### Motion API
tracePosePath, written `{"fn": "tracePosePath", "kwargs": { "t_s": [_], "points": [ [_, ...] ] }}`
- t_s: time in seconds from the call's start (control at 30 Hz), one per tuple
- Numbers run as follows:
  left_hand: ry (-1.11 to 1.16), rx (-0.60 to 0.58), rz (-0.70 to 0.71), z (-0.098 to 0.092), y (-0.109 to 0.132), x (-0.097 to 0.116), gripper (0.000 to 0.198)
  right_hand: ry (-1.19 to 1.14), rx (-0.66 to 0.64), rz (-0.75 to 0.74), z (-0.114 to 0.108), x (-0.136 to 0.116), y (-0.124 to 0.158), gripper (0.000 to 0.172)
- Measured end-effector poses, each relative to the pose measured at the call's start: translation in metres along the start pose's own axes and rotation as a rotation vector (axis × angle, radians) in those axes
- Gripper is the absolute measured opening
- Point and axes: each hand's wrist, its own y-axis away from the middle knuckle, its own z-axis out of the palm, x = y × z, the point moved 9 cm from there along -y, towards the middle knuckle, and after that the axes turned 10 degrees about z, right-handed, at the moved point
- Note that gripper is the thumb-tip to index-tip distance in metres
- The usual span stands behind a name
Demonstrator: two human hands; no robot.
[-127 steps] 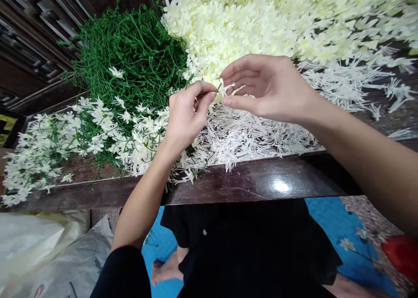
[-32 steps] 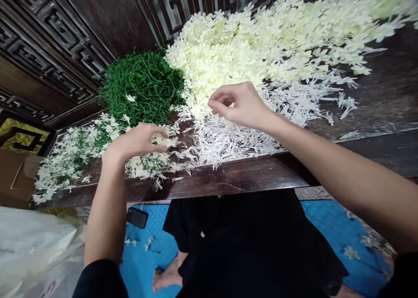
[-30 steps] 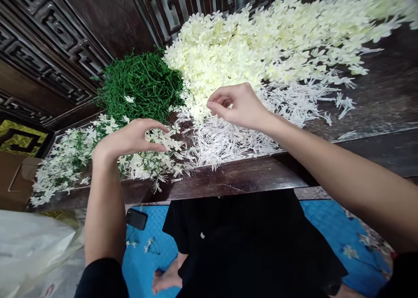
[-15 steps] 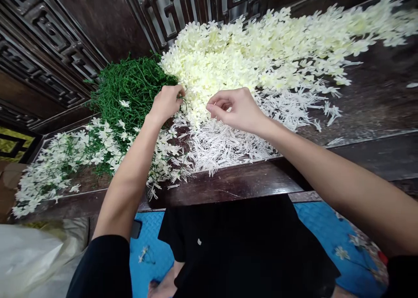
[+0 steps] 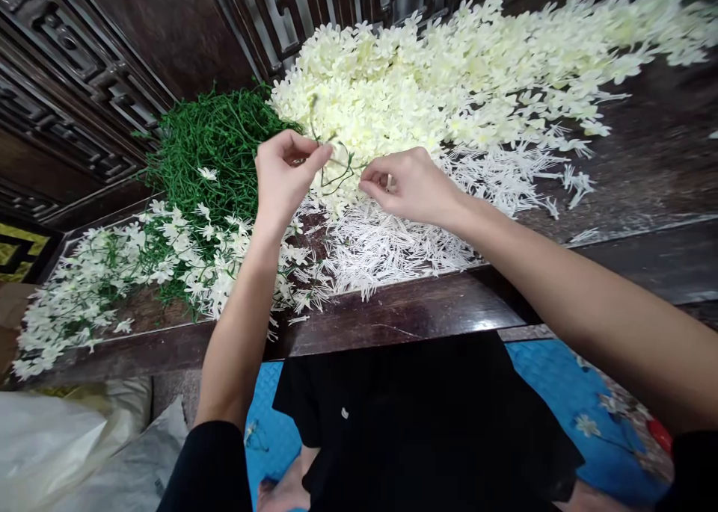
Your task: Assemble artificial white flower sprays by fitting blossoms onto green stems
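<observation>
My left hand pinches a thin, branching green plastic stem between thumb and forefinger, over the heap of cream flower heads. The stem's curled branches reach towards my right hand. That hand is closed in a pinch near the branch tips; what lies between its fingertips is too small to make out. Below it spread loose white stamen-like pieces. Left of my left hand sits a tangled pile of green stems, and in front of that lie stems with white flowers on them.
All the piles rest on a dark wooden bench backed by a carved lattice panel. White plastic bags stand at the lower left. A blue mat lies on the floor, with a few stray flowers.
My left hand has come away from the edge of the green pile and turned, now showing a green stem in its fingers. My right hand stays pinched in nearly the same place.
</observation>
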Motion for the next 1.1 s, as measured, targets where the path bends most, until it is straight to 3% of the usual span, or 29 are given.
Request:
{"fn": "tracePosePath", "kwargs": {
  "t_s": [0.17,0.3,0.43,0.6,0.77,0.9,1.1],
  "points": [
    [0.071,-0.028,-0.132,0.015,0.019,-0.025,0.018,0.277,-0.168,-0.251,0.025,-0.012,0.01,0.032],
    [0.103,-0.015,-0.226,0.012,0.025,-0.038,0.005,0.382,-0.226,-0.218,0.034,-0.006,0.012,0.039],
    [0.223,0.044,-0.272,0.012,0.031,-0.046,0.015,0.388,-0.192,-0.21,0.031,-0.003,0.011,0.039],
    [0.252,0.053,-0.146,0.014,0.033,-0.044,0.017,0.33,-0.085,-0.24,0.022,-0.004,0.008,0.034],
    [-0.041,0.023,0.036,0.008,0.032,-0.036,0.012,0.156,0.133,-0.191,-0.002,-0.005,0.006,0.025],
    [-0.24,0.02,0.153,0.007,0.033,-0.025,0.011,0.007,0.214,-0.114,-0.015,-0.006,0.008,0.018],
    [-0.023,-0.053,0.287,0.019,0.036,0.01,0.014,-0.246,0.167,-0.068,-0.016,-0.01,0.01,0.003]
  ]
}}
